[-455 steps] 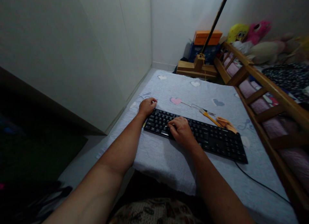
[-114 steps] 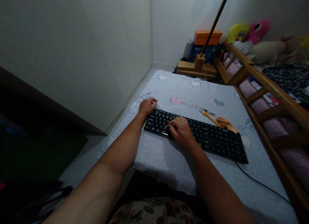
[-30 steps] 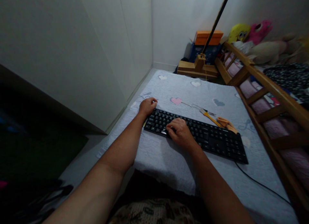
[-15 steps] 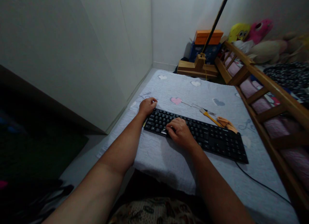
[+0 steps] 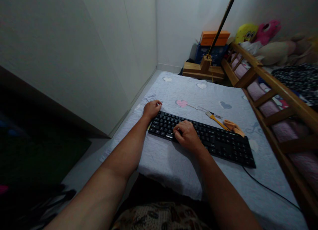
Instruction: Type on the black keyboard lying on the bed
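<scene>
A black keyboard [image 5: 223,147] lies at a slant across the cloth-covered table, its cable leaving from the near right side. At its far left corner, my left hand [image 5: 151,110] is closed with curled fingers, bracing that edge. My right hand [image 5: 186,134] is over the left-middle keys, fingers pinched together low against the bottom rows. Something small and pale shows at those fingertips, too small to name. Behind the keyboard lie a yellow-handled brush [image 5: 216,120], a pair of tweezers [image 5: 211,112], a thin white stick [image 5: 192,106] and a crumpled orange cloth [image 5: 233,126].
A pale blue cloth with hearts [image 5: 171,86] covers the table. To the right runs a wooden bed rail [image 5: 268,79] with plush toys [image 5: 268,31] beyond. A wooden stand [image 5: 205,68] with a dark pole and an orange box [image 5: 215,38] are behind. A white cabinet [image 5: 99,58] stands left.
My right hand has shifted slightly to the right along the lower keys. My left hand and the keyboard stay put.
</scene>
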Demonstrator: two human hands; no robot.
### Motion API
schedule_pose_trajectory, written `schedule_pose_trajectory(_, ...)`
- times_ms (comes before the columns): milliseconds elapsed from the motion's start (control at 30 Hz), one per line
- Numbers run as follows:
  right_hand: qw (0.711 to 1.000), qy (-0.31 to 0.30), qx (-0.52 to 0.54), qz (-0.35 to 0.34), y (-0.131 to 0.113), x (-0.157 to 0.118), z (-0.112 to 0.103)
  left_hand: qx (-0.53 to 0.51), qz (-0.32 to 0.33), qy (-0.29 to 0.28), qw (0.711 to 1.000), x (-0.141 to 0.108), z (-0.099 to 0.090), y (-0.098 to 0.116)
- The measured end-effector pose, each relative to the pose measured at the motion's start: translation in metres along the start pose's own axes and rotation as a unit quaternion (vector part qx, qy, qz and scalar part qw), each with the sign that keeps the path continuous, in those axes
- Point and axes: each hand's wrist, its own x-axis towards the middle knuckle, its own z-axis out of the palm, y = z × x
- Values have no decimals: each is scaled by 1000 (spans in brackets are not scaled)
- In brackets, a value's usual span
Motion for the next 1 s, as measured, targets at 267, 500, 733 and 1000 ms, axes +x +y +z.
schedule_pose_trajectory(267,1000,19,-15,15,0,0,-2,-4,1,-2,1000,-2,-2,2)
schedule_pose_trajectory(500,999,19,-28,24,4,0,1,-1,0,0,1000,0,1,-1)
schedule_pose_trajectory(733,999,18,-32,18,2,1,0,6,1,-1,1000,1,0,0)
schedule_pose_trajectory(1000,999,7,-26,23,3,0,2,16,-4,-4,1000,0,-1,3)
